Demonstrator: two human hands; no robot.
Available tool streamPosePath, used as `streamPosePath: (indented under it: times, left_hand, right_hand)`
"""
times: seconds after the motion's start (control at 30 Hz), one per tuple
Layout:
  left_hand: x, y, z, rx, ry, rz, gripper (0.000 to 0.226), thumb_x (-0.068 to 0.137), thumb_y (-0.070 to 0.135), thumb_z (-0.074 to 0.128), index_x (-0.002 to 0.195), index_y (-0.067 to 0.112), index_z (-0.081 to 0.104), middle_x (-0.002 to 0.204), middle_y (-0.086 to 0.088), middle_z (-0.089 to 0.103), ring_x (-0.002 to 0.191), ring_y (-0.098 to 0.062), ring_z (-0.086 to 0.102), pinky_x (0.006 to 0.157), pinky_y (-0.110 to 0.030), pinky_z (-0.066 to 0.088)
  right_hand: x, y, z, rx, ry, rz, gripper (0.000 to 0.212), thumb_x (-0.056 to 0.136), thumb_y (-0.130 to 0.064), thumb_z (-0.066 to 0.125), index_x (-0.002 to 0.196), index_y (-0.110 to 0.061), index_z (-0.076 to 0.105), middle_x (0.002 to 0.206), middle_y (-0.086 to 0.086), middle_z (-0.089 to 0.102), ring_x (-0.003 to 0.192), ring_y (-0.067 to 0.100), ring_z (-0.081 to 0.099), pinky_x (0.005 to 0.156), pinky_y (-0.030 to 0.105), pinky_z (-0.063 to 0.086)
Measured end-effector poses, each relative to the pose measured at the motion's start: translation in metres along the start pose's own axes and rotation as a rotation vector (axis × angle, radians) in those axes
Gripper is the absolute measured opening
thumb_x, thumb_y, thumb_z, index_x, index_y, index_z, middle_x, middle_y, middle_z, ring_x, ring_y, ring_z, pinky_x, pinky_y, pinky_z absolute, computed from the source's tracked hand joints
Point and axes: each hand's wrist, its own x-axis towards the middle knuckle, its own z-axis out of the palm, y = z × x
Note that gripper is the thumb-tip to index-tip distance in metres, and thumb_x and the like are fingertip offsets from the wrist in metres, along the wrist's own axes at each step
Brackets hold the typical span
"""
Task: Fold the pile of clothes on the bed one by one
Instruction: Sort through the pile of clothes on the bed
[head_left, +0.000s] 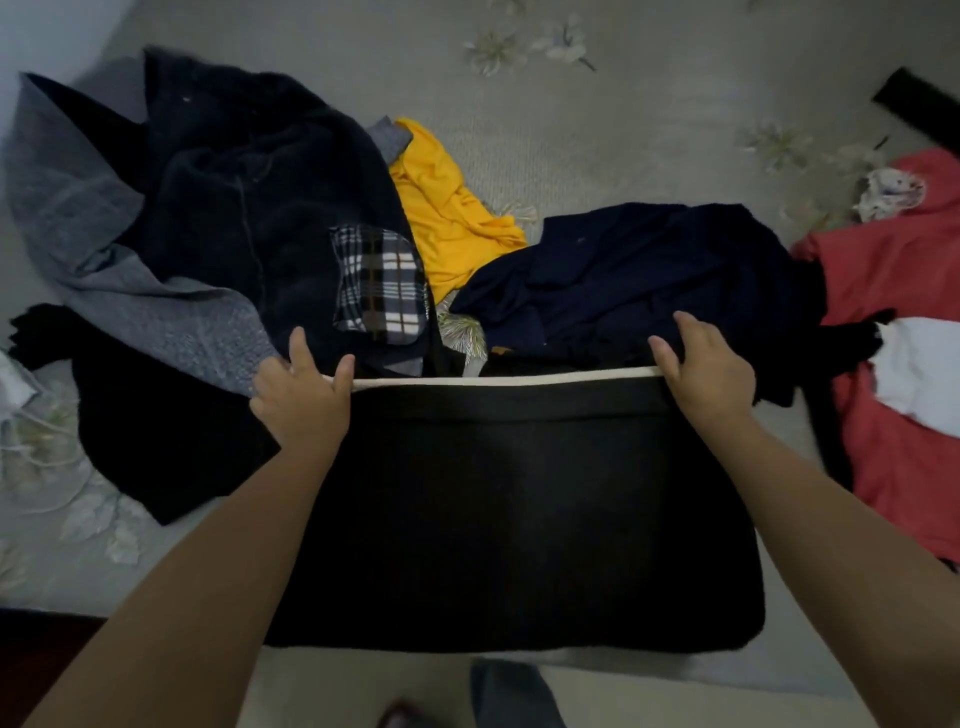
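Note:
A black garment with a white-trimmed far edge lies flat at the near edge of the bed, folded into a wide rectangle. My left hand pinches the left end of the white trim between thumb and fingers. My right hand grips the right end of the same edge, fingers curled over it. Behind it lies the pile: a dark navy fleece with a plaid patch, a grey knit, a yellow top and a navy garment.
A red garment with a white piece on it lies at the right. Another black garment spreads at the left. The bedsheet is grey with flower prints. The bed's near edge and floor show at the bottom.

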Motion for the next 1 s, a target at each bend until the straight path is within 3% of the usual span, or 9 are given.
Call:
streamPosePath:
  times: [0.33, 0.5, 0.6, 0.63, 0.7, 0.77, 0.83, 0.93, 1.0]
  left_hand:
    - [0.017, -0.011, 0.073, 0.062, -0.139, 0.002, 0.056, 0.093, 0.032, 0.048, 0.14, 0.007, 0.031, 0.129, -0.03, 0.037, 0.116, -0.044, 0.035, 0.097, -0.052, 0.025]
    - [-0.019, -0.001, 0.053, -0.041, -0.095, 0.36, 0.056, 0.088, 0.035, 0.039, 0.132, 0.001, 0.045, 0.139, -0.03, 0.035, 0.131, -0.048, 0.027, 0.105, -0.06, 0.015]
    - [-0.066, 0.011, 0.049, -0.067, -0.266, 0.53, 0.064, 0.083, 0.046, 0.031, 0.13, 0.007, 0.05, 0.141, -0.024, 0.037, 0.132, -0.046, 0.026, 0.102, -0.059, 0.015]
    - [-0.081, 0.01, 0.052, -0.045, -0.349, 0.553, 0.066, 0.082, 0.051, 0.03, 0.133, 0.013, 0.047, 0.144, -0.021, 0.033, 0.134, -0.044, 0.022, 0.103, -0.058, 0.012]
    - [-0.098, 0.0, 0.065, 0.102, -0.512, 0.53, 0.07, 0.081, 0.064, 0.03, 0.142, 0.03, 0.027, 0.154, -0.012, 0.013, 0.141, -0.036, 0.003, 0.108, -0.053, -0.002]
    - [-0.105, -0.015, 0.085, 0.285, -0.584, 0.523, 0.075, 0.08, 0.07, 0.033, 0.142, 0.04, 0.003, 0.155, -0.005, -0.008, 0.14, -0.03, -0.014, 0.109, -0.05, -0.012]
    - [-0.103, -0.02, 0.097, 0.332, -0.575, 0.512, 0.078, 0.08, 0.071, 0.033, 0.14, 0.042, -0.006, 0.155, -0.003, -0.014, 0.139, -0.029, -0.019, 0.106, -0.048, -0.017]
    - [-0.1, -0.017, 0.097, 0.305, -0.608, 0.536, 0.076, 0.081, 0.068, 0.033, 0.142, 0.041, -0.003, 0.155, -0.003, -0.012, 0.14, -0.028, -0.017, 0.108, -0.049, -0.014]
    - [-0.095, -0.021, 0.081, 0.26, -0.575, 0.559, 0.071, 0.084, 0.063, 0.039, 0.144, 0.035, 0.013, 0.155, -0.008, 0.003, 0.142, -0.03, -0.003, 0.109, -0.054, -0.004]
  right_hand:
    - [0.018, 0.019, 0.07, -0.134, 0.029, -0.035, 0.039, 0.088, -0.023, 0.051, 0.108, 0.01, 0.06, 0.105, 0.031, 0.062, 0.083, 0.045, 0.061, 0.077, 0.051, 0.042]
    - [-0.021, -0.008, 0.053, -0.131, 0.186, -0.147, 0.047, 0.084, -0.032, 0.043, 0.112, 0.0, 0.062, 0.12, 0.025, 0.058, 0.106, 0.046, 0.055, 0.091, 0.067, 0.03]
    - [-0.074, -0.044, 0.06, -0.177, -0.057, -0.267, 0.057, 0.078, -0.049, 0.039, 0.119, -0.016, 0.061, 0.132, 0.019, 0.051, 0.119, 0.047, 0.046, 0.091, 0.07, 0.022]
    - [-0.09, -0.051, 0.066, -0.184, -0.175, -0.269, 0.06, 0.078, -0.056, 0.038, 0.124, -0.022, 0.056, 0.14, 0.015, 0.043, 0.127, 0.044, 0.038, 0.095, 0.068, 0.017]
    - [-0.107, -0.051, 0.086, -0.221, -0.379, -0.207, 0.066, 0.081, -0.067, 0.032, 0.139, -0.036, 0.031, 0.152, 0.001, -0.003, 0.139, 0.031, -0.005, 0.103, 0.059, -0.011]
    - [-0.112, -0.041, 0.109, -0.321, -0.469, -0.174, 0.068, 0.082, -0.07, 0.02, 0.141, -0.043, -0.002, 0.134, -0.008, -0.041, 0.123, 0.022, -0.041, 0.093, 0.051, -0.036]
    - [-0.111, -0.035, 0.123, -0.357, -0.496, -0.167, 0.066, 0.082, -0.07, 0.013, 0.133, -0.044, -0.018, 0.125, -0.009, -0.051, 0.115, 0.021, -0.05, 0.087, 0.05, -0.04]
    - [-0.107, -0.037, 0.12, -0.296, -0.545, -0.18, 0.065, 0.084, -0.068, 0.018, 0.132, -0.043, -0.017, 0.13, -0.008, -0.046, 0.123, 0.022, -0.043, 0.092, 0.051, -0.036]
    - [-0.105, -0.037, 0.1, -0.186, -0.476, -0.201, 0.066, 0.086, -0.06, 0.036, 0.142, -0.034, 0.014, 0.149, 0.0, -0.017, 0.141, 0.03, -0.01, 0.107, 0.057, -0.011]
